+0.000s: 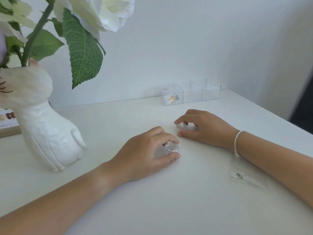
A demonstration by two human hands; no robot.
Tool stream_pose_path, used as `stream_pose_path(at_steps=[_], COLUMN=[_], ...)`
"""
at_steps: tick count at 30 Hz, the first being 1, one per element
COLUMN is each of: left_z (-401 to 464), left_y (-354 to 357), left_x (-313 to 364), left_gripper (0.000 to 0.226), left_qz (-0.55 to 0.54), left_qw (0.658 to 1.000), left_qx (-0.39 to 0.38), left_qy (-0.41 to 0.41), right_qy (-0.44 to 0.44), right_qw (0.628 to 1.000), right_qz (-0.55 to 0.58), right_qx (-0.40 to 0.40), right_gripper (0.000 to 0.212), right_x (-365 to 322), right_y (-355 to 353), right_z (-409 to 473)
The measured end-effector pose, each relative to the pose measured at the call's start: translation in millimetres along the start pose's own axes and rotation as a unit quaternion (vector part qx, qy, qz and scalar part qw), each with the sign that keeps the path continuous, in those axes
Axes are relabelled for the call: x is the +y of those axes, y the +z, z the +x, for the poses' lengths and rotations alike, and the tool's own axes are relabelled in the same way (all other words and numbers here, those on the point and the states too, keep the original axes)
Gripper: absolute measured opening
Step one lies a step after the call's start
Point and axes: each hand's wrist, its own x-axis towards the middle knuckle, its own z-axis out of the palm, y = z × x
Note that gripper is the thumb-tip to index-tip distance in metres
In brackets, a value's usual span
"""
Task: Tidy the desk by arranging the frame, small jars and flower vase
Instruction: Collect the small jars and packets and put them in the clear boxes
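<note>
On the white desk my left hand grips a small clear round jar between thumb and fingers. My right hand is closed on a second small clear jar a little farther back. Both jars rest on the desk. A white cat-shaped flower vase stands at the left, holding white flowers with large green leaves. Behind the vase, at the left edge, part of a wooden frame shows; the rest is hidden.
A clear acrylic organiser with three compartments stands against the back wall; its left cell holds small items. A small clear plastic bag lies under my right forearm. The desk's right edge runs diagonally at the right.
</note>
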Motion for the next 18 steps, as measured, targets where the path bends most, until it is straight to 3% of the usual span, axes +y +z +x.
stream_pose_path(at_steps=[6, 18], left_z=[3.0, 9.9], left_y=[-3.1, -8.4], left_x=[-5.2, -4.1], left_gripper=[0.024, 0.029], left_qz=[-0.130, -0.134], left_qw=[0.990, 0.990], left_qx=[0.048, 0.034], left_qy=[-0.018, 0.015], right_qy=[-0.005, -0.015], right_qw=[1.000, 0.998], right_qz=[0.010, 0.056], right_qx=[0.007, 0.036], right_gripper=[0.031, 0.028], right_x=[1.6, 3.0], right_y=[-1.4, -5.3], right_z=[0.4, 3.0])
